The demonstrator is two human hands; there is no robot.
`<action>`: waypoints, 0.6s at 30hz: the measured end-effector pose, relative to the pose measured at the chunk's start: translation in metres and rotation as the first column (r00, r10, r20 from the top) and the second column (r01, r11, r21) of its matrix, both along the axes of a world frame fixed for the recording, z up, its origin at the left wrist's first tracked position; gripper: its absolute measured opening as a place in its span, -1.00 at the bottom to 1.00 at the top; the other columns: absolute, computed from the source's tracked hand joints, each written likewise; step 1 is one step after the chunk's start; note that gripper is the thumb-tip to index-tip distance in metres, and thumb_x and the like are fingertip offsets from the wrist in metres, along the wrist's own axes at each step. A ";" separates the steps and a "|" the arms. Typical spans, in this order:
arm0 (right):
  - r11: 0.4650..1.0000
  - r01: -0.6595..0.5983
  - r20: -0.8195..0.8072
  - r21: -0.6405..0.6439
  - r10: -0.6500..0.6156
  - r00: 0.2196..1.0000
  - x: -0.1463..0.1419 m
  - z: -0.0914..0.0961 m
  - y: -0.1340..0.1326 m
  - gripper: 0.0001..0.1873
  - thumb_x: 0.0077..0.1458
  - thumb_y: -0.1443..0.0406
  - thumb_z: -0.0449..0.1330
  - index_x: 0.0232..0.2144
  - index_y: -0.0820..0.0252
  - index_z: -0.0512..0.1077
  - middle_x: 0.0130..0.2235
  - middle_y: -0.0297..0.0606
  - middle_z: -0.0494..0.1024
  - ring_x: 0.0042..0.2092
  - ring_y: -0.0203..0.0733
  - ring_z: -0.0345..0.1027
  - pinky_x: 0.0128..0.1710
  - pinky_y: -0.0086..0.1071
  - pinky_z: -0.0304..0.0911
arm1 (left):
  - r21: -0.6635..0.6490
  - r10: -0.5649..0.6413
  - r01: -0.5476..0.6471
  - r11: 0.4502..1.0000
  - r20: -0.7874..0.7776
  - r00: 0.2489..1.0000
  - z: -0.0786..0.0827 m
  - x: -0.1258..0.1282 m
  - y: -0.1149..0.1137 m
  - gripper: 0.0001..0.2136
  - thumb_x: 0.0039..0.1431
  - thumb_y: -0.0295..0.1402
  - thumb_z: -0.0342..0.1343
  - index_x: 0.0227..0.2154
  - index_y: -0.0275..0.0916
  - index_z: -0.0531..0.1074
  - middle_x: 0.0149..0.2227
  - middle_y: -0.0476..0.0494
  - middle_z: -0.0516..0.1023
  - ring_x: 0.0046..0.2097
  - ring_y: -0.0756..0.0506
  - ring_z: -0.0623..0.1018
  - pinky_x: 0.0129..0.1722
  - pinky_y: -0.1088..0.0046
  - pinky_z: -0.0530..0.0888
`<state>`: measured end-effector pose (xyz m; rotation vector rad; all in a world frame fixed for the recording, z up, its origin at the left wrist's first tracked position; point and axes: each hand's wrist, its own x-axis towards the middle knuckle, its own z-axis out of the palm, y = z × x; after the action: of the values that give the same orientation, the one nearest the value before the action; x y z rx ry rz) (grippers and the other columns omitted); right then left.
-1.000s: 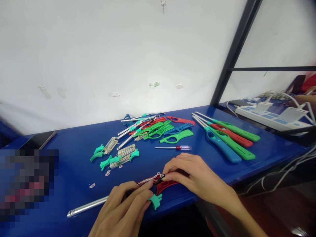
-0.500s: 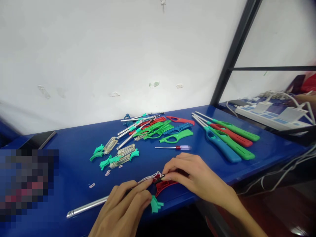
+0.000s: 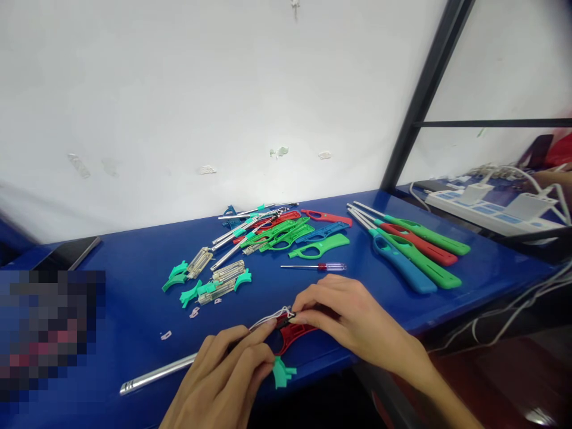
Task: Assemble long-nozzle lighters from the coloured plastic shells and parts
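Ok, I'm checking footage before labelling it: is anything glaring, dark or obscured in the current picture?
Head view: the metal tube catches bright highlights; head view, lower left: coarse pixel blocks hide what lies beneath; head view, lower right: the reddish floor is dim, with a bright spot.

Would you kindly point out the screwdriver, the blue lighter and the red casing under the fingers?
Screwdriver (image 3: 322,267): head view, the red collar of its handle.
Blue lighter (image 3: 401,263): head view, its handle.
Red casing (image 3: 298,335): head view, its part beside the loop.
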<state>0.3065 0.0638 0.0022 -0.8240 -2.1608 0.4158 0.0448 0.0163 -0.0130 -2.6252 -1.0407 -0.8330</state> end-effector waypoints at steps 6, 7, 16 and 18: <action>1.000 -0.009 -0.012 -0.003 0.009 1.000 0.000 0.001 0.000 -0.93 0.40 0.25 0.30 -0.20 0.10 0.54 -0.23 -0.45 0.69 -0.23 -0.32 0.50 -0.15 -0.48 0.24 | 0.046 -0.012 0.007 0.999 0.110 0.994 0.008 0.010 0.000 -0.75 0.60 -0.37 -0.13 -0.12 -0.12 0.46 -0.10 0.01 0.73 -0.08 0.01 0.62 -0.07 0.61 0.55; 1.000 -0.013 -0.011 -0.004 0.013 1.000 0.000 0.001 0.000 -0.93 0.39 0.25 0.30 -0.20 0.10 0.54 -0.23 -0.45 0.69 -0.23 -0.32 0.51 -0.15 -0.48 0.24 | 0.036 -0.006 0.002 0.999 0.132 0.991 0.008 0.011 0.000 -0.76 0.61 -0.35 -0.12 -0.10 -0.13 0.46 -0.13 0.01 0.72 -0.08 0.02 0.62 -0.05 0.63 0.53; 1.000 -0.024 0.010 -0.019 0.024 1.000 0.001 -0.001 0.001 -0.94 0.36 0.26 0.34 -0.19 0.11 0.56 -0.22 -0.45 0.71 -0.24 -0.30 0.49 -0.14 -0.44 0.24 | 0.074 0.052 -0.065 0.995 0.173 0.984 -0.005 -0.006 -0.004 -0.76 0.58 -0.38 -0.05 0.11 -0.22 0.47 -0.16 -0.07 0.65 -0.12 0.00 0.58 -0.05 0.61 0.51; 0.999 -0.031 0.011 -0.021 0.032 0.999 0.002 -0.002 0.001 -0.95 0.36 0.27 0.34 -0.18 0.11 0.57 -0.22 -0.45 0.71 -0.23 -0.30 0.50 -0.13 -0.44 0.25 | 0.107 0.054 -0.066 0.992 0.111 0.992 -0.008 -0.013 -0.003 -0.70 0.58 -0.41 -0.07 0.22 -0.28 0.43 -0.10 -0.13 0.66 -0.07 -0.04 0.55 -0.03 0.56 0.52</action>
<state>0.3081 0.0648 0.0006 -0.8064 -2.1861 0.4513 0.0322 0.0137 -0.0212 -2.4691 -1.0617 -0.9990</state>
